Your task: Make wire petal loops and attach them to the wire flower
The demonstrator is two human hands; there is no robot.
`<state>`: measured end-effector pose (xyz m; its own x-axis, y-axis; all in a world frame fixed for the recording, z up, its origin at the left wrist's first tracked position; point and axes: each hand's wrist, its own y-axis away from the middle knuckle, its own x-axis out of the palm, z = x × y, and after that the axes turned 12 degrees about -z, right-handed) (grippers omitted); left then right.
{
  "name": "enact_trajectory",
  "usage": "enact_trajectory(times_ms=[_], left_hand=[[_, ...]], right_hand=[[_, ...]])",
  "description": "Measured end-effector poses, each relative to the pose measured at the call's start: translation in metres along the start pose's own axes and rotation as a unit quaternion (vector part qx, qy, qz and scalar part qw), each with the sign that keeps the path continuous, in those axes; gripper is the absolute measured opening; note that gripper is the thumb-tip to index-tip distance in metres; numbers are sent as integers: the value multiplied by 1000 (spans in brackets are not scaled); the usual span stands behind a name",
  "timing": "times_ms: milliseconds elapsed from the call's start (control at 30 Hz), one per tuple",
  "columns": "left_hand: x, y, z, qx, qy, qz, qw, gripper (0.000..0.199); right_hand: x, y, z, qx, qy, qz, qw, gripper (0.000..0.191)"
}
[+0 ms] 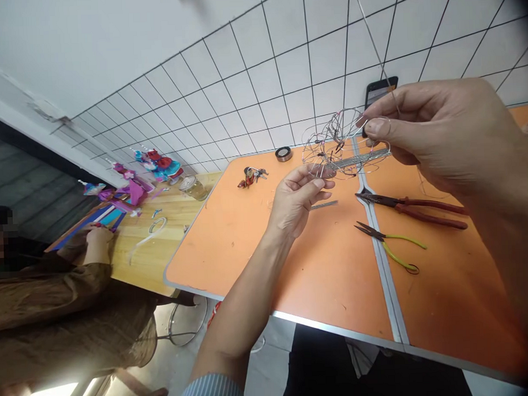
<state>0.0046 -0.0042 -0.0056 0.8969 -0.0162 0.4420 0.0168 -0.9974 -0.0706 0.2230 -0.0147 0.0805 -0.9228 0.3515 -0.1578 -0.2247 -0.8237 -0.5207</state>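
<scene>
Left hand [295, 198] and right hand [444, 137] are both pinching this wire tangle [338, 143], so it's stuck between them: about 1 o'clock from the left, 9 from the right. Red-handled pliers [435, 211] sit roughly 3 o'clock of the left, fwiw.

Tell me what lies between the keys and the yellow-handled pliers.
In the head view, the left hand comes between the keys and the yellow-handled pliers, with thin grey wires showing just past it.

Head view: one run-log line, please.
left hand: holds wire bundle | right hand: pinches thin wire | red-handled pliers, yellow-handled pliers: on orange table
</scene>
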Motion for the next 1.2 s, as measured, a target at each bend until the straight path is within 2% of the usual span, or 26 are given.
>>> enact_trajectory(times_ms=[300,433,633,1200], left_hand=[[2,0,2,-23,-8,13,1000,42],[2,0,4,-28,-10,15,999,44],[3,1,3,-24,-11,12,1000,45],[4,3,1,-21,-22,-4,1000,47]], right_hand=[[-1,-7,-20,13,-41,27,999,24],[0,-10,-22,54,-57,37,996,22],[2,-12,-20,110,-85,13,990,21],[3,-12,-23,100,-90,19,991,21]])
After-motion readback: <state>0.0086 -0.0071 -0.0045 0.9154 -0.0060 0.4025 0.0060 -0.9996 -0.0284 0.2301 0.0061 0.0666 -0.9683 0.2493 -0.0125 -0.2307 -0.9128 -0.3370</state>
